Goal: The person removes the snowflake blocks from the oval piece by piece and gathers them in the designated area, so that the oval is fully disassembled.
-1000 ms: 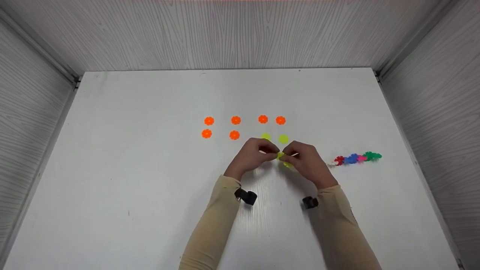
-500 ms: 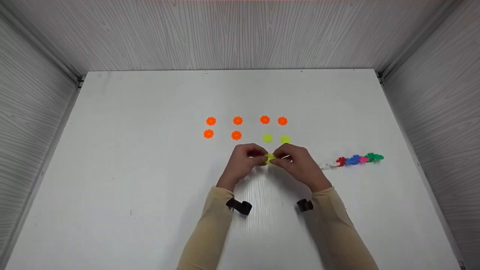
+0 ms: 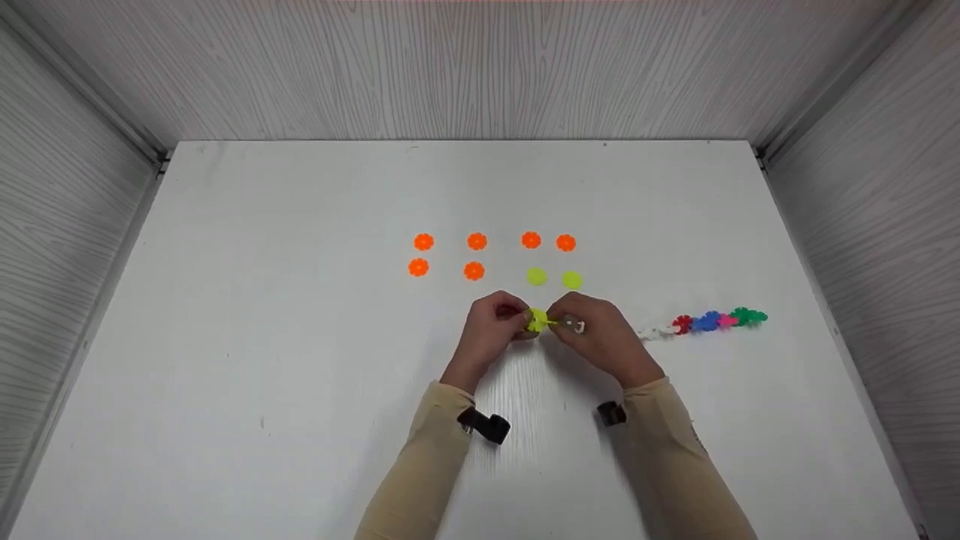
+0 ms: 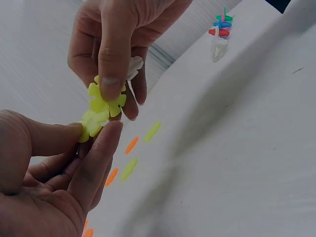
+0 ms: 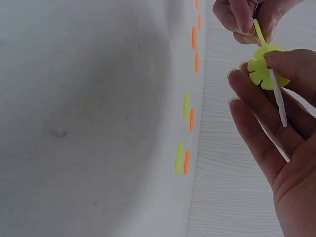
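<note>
My left hand [image 3: 486,337] pinches a yellow flower-shaped disc [image 4: 91,126] between thumb and fingers. Against it, a second yellow flower disc [image 5: 260,69] is pinched by my right hand [image 3: 600,334]. The two yellow discs meet at about right angles in the right wrist view and look slotted together. A white disc [image 5: 278,98], seen edge-on there, joins the second yellow one and lies over my right fingers. Both hands are above the table, and fingers hide parts of the discs.
Beyond my hands, two yellow discs [image 3: 536,277] and several orange discs [image 3: 477,241] lie flat on the white table [image 3: 225,337]. At the right lies a chain of linked discs [image 3: 705,322] in white, red, blue, pink and green. Wood-grain panels [image 3: 480,67] enclose the back and sides.
Both hands have shifted a little left and nearer the body, still holding the yellow discs. The pieces have turned, and the white disc now shows by my right fingers. The discs on the table stay put.
</note>
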A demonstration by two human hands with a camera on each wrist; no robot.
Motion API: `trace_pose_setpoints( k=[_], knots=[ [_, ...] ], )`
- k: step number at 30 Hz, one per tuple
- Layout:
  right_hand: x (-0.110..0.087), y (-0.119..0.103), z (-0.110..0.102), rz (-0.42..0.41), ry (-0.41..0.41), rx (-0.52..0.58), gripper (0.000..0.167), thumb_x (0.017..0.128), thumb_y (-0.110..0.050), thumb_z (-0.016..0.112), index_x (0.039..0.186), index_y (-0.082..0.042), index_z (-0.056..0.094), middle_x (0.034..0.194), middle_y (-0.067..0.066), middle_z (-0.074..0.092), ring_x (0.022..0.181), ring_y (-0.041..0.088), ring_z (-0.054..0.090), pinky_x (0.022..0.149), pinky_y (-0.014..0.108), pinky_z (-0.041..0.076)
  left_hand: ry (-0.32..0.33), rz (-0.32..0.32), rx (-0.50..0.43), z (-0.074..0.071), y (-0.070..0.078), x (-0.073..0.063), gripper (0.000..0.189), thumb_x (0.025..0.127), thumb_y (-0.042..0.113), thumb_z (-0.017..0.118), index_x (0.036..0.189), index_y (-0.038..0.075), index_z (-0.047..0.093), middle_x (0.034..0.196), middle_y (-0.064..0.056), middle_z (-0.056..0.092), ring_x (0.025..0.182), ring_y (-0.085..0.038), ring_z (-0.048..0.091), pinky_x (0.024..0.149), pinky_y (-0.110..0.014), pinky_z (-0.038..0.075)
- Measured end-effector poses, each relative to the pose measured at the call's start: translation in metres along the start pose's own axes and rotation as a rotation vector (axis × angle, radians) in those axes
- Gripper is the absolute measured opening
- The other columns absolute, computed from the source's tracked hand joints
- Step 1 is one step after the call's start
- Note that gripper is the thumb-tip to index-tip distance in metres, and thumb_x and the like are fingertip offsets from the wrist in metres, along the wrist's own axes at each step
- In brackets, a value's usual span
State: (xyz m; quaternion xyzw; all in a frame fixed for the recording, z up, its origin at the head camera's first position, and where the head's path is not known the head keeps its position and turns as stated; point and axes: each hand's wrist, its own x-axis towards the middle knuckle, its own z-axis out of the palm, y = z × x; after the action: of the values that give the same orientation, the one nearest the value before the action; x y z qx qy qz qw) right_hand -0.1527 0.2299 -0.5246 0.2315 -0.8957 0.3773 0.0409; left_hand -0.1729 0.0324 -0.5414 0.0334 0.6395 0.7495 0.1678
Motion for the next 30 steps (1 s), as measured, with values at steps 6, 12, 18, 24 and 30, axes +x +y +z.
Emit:
trace_pose_setpoints(
  k=[6, 12, 18, 24, 30],
  knots=[
    [-0.001, 0.002, 0.002, -0.031, 0.019, -0.037, 0.015, 0.087, -0.002, 0.074, 0.094, -0.015, 0.073, 0.092, -0.01, 0.066, 0.087, 0.008, 0.061, 0.079, 0.032, 0.054, -0.004, 0.011, 0.025, 0.002, -0.002, -0.002, 0.018, 0.087, -0.007, 0.067, 0.105, -0.007, 0.066, 0.095, -0.016, 0.062, 0.081, -0.024, 0.066, 0.074, -0.035, 0.059],
    [-0.001, 0.007, 0.001, -0.139, 0.023, -0.016, 0.013, 0.087, -0.001, 0.073, 0.094, -0.012, 0.074, 0.093, -0.007, 0.067, 0.086, 0.01, 0.062, 0.076, 0.033, 0.054, 0.017, -0.001, -0.024, 0.003, -0.002, -0.003, 0.016, 0.085, -0.013, 0.067, 0.101, -0.011, 0.066, 0.093, -0.018, 0.062, 0.078, -0.027, 0.067, 0.073, -0.038, 0.06],
    [0.0, 0.008, 0.001, -0.163, 0.0, 0.007, 0.009, 0.089, -0.002, 0.071, 0.094, -0.009, 0.074, 0.093, -0.007, 0.067, 0.086, 0.01, 0.061, 0.076, 0.032, 0.053, 0.077, -0.039, -0.027, 0.004, 0.002, -0.003, 0.015, 0.085, -0.012, 0.067, 0.099, -0.01, 0.069, 0.09, -0.018, 0.063, 0.078, -0.027, 0.068, 0.07, -0.037, 0.06],
    [0.002, 0.008, 0.001, -0.176, -0.009, 0.045, 0.01, 0.089, 0.0, 0.071, 0.095, -0.007, 0.075, 0.094, -0.006, 0.067, 0.086, 0.011, 0.062, 0.075, 0.033, 0.053, 0.078, -0.065, -0.044, -0.001, 0.006, -0.004, 0.015, 0.084, -0.012, 0.067, 0.099, -0.009, 0.07, 0.092, -0.019, 0.065, 0.078, -0.029, 0.069, 0.069, -0.038, 0.06],
    [0.005, 0.005, 0.001, -0.167, -0.067, 0.12, 0.008, 0.091, -0.002, 0.069, 0.095, -0.007, 0.075, 0.093, -0.003, 0.069, 0.085, 0.012, 0.062, 0.073, 0.033, 0.052, 0.05, -0.174, -0.131, -0.011, 0.007, -0.004, 0.016, 0.083, -0.01, 0.068, 0.098, -0.009, 0.071, 0.098, -0.022, 0.066, 0.082, -0.032, 0.071, 0.072, -0.039, 0.06]
  ],
)
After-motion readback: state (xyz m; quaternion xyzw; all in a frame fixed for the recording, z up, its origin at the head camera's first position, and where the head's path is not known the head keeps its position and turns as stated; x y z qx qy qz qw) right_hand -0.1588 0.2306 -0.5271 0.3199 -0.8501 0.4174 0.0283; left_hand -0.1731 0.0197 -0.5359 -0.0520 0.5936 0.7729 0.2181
